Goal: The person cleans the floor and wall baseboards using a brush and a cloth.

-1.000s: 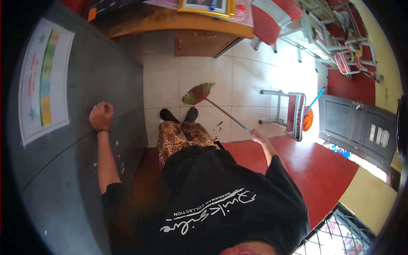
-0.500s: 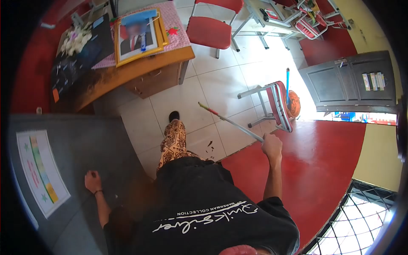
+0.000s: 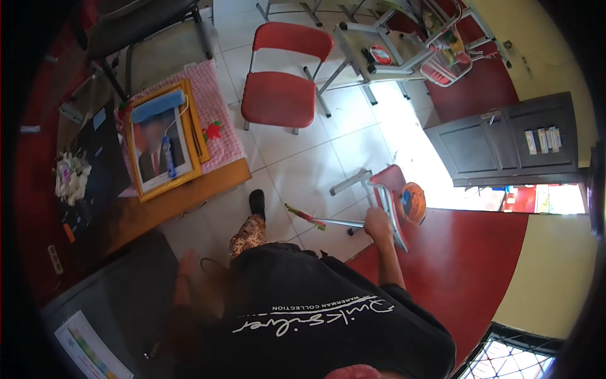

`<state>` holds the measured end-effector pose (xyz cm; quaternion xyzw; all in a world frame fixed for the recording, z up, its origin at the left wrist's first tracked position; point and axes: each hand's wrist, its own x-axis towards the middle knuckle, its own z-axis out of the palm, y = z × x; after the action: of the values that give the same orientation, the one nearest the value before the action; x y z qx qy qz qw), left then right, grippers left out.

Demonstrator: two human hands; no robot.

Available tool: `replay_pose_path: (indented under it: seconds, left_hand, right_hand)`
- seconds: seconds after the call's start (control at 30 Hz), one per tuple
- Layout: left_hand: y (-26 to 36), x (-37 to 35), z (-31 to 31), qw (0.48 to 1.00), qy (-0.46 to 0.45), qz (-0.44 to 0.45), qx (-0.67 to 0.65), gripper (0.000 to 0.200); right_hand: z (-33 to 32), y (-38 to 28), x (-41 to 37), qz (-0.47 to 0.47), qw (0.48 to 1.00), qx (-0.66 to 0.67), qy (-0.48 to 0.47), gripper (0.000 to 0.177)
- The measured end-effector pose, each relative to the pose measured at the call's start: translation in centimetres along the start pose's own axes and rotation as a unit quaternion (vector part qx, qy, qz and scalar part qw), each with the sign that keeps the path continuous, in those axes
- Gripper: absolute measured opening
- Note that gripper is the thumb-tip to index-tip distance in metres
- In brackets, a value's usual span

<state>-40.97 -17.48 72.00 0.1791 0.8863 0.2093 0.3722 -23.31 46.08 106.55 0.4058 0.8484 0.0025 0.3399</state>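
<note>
The long broom point(image 3: 328, 221), with a thin grey metal stick and a red and green brush, was low over the white tile floor point(image 3: 303, 164), just in front of the person's black shoe point(image 3: 257, 203). The right hand point(image 3: 377, 223) had its fingers curled tight round the stick. The left hand point(image 3: 186, 262) was a blur by the dark grey board point(image 3: 126, 297), so I could not tell if its fingers were open or closed. A small red chair point(image 3: 392, 179) with grey metal legs stood right beside the right hand, in the broom's way, with a round orange thing point(image 3: 413, 202) just behind it. A brown wooden desk point(image 3: 208, 183) with a gold-framed picture point(image 3: 161, 145) stood left of the brush. A bigger red chair point(image 3: 281, 95) was farther off, and a grey door point(image 3: 505, 142) stood to the right
</note>
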Motion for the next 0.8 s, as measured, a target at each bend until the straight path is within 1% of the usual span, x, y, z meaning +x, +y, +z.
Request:
replay_pose_path:
  seconds: [0.03,0.07,0.1,0.13,0.2,0.23,0.27,0.33,0.4,0.47,0.53,0.57,0.6,0.63,0.67,0.7,0.73,0.77,0.8]
  left_hand:
    - [9.0,3.5,-3.7,0.975,-0.054,-0.060,-0.206,0.050]
    - [16.3,6.4,-6.8,0.977,-0.101,0.031,-0.187,0.053]
    - [20.7,9.5,-7.2,0.975,-0.072,0.123,-0.168,0.052]
    - [28.0,10.8,-11.1,0.970,-0.151,0.102,-0.163,0.054]
    - [34.2,17.8,-11.7,0.946,-0.205,0.201,-0.151,0.060]
    - [38.9,18.8,-14.0,0.947,-0.200,0.221,-0.117,0.063]
    - [43.6,19.5,-15.9,0.947,-0.194,0.242,-0.089,0.067]
    - [47.7,24.7,-14.3,0.901,-0.146,0.384,-0.140,0.072]
    - [55.0,26.3,-15.3,0.869,-0.129,0.467,-0.103,0.077]
    - [59.9,29.2,-13.2,0.839,-0.114,0.519,-0.115,0.074]
    - [63.9,32.8,-8.9,0.814,-0.087,0.546,-0.177,0.061]
    - [66.0,33.7,-8.5,0.823,-0.084,0.521,-0.207,0.055]
    - [67.9,34.5,-8.6,0.830,-0.078,0.498,-0.241,0.048]
    - [67.1,39.7,-4.1,0.833,-0.018,0.490,-0.255,0.036]
    - [67.1,42.8,-3.1,0.838,-0.079,0.405,-0.358,0.032]
    - [68.3,44.9,-5.7,0.869,0.012,0.454,-0.197,0.030]
    - [69.0,44.2,-8.0,0.874,0.088,0.476,-0.036,0.028]
    - [69.9,43.7,-10.3,0.893,0.040,0.433,-0.120,0.027]
    - [71.3,43.4,-13.7,0.900,-0.003,0.386,-0.202,0.025]
  right_hand:
    - [-1.8,-0.6,1.0,0.003,1.000,0.000,0.002,0.018]
    - [-3.7,-1.1,2.1,-0.013,1.000,0.003,0.019,0.016]
    - [-5.4,-1.7,2.9,-0.029,0.999,0.007,0.035,0.015]
    - [-7.1,-2.2,3.4,-0.028,0.999,0.012,0.035,0.015]
    - [-10.9,-3.5,4.4,-0.063,0.994,0.049,0.069,0.013]
    - [-13.0,-4.2,4.5,-0.097,0.989,0.076,0.082,0.012]
    - [-14.8,-4.9,4.9,-0.094,0.989,0.078,0.082,0.012]
    - [-17.7,-6.3,6.6,-0.133,0.980,0.126,0.079,0.011]
    - [-19.3,-7.7,9.7,-0.152,0.976,0.131,0.082,0.012]
    - [-21.7,-8.6,13.6,-0.182,0.970,0.132,0.094,0.013]
    - [-24.4,-8.8,17.6,-0.260,0.942,0.186,0.099,0.017]
    - [-24.7,-8.7,20.7,-0.287,0.945,0.141,0.072,0.017]
    - [-25.0,-8.6,23.4,-0.294,0.942,0.126,0.099,0.017]
    - [-24.7,-8.0,26.9,-0.320,0.934,0.126,0.092,0.017]
    - [-25.1,-7.7,30.1,-0.345,0.925,0.132,0.087,0.017]
    - [-26.5,-7.8,32.2,-0.341,0.935,0.095,0.040,0.023]
    - [-27.6,-7.5,33.4,-0.345,0.933,0.100,0.029,0.023]
    - [-28.9,-6.9,34.6,-0.407,0.897,0.162,0.051,0.029]
    - [-30.5,-6.4,35.4,-0.466,0.853,0.224,0.076,0.035]
